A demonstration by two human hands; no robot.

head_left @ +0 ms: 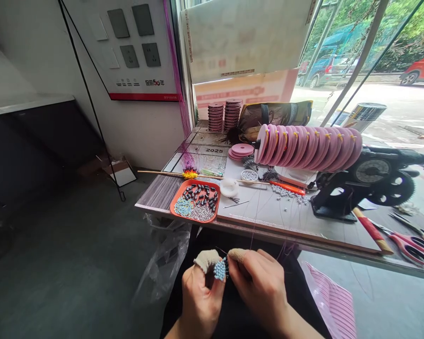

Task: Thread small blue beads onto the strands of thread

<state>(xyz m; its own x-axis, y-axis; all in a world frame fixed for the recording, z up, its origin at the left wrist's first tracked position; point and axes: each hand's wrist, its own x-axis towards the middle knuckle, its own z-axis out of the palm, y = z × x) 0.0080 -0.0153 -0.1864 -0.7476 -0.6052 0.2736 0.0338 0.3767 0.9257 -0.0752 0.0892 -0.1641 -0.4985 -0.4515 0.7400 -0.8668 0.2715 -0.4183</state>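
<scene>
Above my lap, my left hand (202, 293) pinches a small cluster of light blue beads (219, 270) with darker beads along its right side. A pale cloth cover wraps the left index finger. Close against the cluster's right side is my right hand (259, 278), its fingers pressed together and a beige cover on one fingertip. A thin dark line, perhaps a needle or thread, shows between the two hands. Whatever the right fingertips pinch is too small to make out. Just beyond the hands, an orange tray (172, 210) holds black, pale blue and silvery beads in separate heaps.
A black winding machine (363, 176) carries a row of pink discs (309, 147) on the table's right. Scissors (411, 242) lie at the right edge. Loose grey beads (289, 194), an orange-handled tool (286, 188) and a long thin stick (155, 172) lie on the table.
</scene>
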